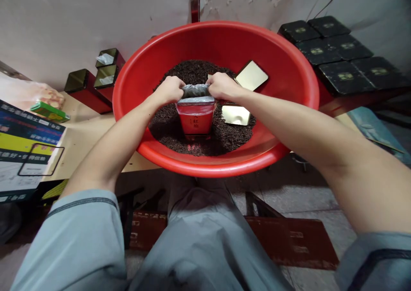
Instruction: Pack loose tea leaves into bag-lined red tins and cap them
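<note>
Grey-trousered knees sit below two bare arms reaching into a red basin (289, 74).
Left hand (168, 89) and right hand (221, 85) each pinch, fingers clamped, the grey bag liner (195, 90) between them. Under the fingers stands a red tin (195, 117) on loose tea leaves (189, 72). Just right of the fingers lie two gold lids (252, 75); black boxes (340, 74) sit farther right.

A tea-packing workshop: basin (289, 74) of loose tea (192, 70) (stacked tins (340, 53) beside).
</note>
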Tool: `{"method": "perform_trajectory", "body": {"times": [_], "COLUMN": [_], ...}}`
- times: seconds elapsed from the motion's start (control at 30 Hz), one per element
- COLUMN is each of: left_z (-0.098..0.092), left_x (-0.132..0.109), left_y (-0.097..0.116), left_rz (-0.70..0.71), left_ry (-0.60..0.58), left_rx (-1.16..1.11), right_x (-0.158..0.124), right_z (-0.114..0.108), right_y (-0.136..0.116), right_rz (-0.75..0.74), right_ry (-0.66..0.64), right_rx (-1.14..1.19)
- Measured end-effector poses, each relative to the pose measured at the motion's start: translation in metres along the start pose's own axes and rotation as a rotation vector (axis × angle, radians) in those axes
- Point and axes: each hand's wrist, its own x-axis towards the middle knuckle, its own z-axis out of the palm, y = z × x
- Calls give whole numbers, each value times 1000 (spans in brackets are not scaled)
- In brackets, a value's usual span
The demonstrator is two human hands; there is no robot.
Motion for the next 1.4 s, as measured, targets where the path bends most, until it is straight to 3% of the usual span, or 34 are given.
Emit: {"method": "perform_trajectory", "body": {"times": [0.07,0.17,0.3,0.4,0.63,0.8,0.97,1.17,1.3,1.33,1.4], "left_z": [-6,-30,-74,-87,-50,-18,3,-16,-41,-44,-44], "left_x": [-11,-37,-72,-87,-83,-79,-71,-56,-35,-29,-18], "left_y": [6,25,60,74,53,32,16,17,5,-1,-14], "left_rz": [14,51,100,138,79,50,7,0,-93,-134,-225], "left_ry": [-15,-18,57,134,101,7,-45,-129,-424,-436,-304], "left_rx": [33,87,166,227,118,125,104,190,-36,-99,-97], "right_x": [-12,-38,-72,-85,-81,-68,-56,-53,-43,-37,-22], "right_z": [-7,-34,-80,-90,-63,-32,-6,2,-17,-24,-36], "right_y": [-4,-16,-32,-35,-32,-23,-9,-2,3,5,6], "right_rz": [-23,-50,-41,-53,-67,-24,-15,-58,37,63,74], "right_ry": [-28,-64,4,45,-71,-246,-252,-197,-404,-447,-429], "right_rx": [-60,-157,-184,-150,-87,-43,18,13,120,133,137]}}
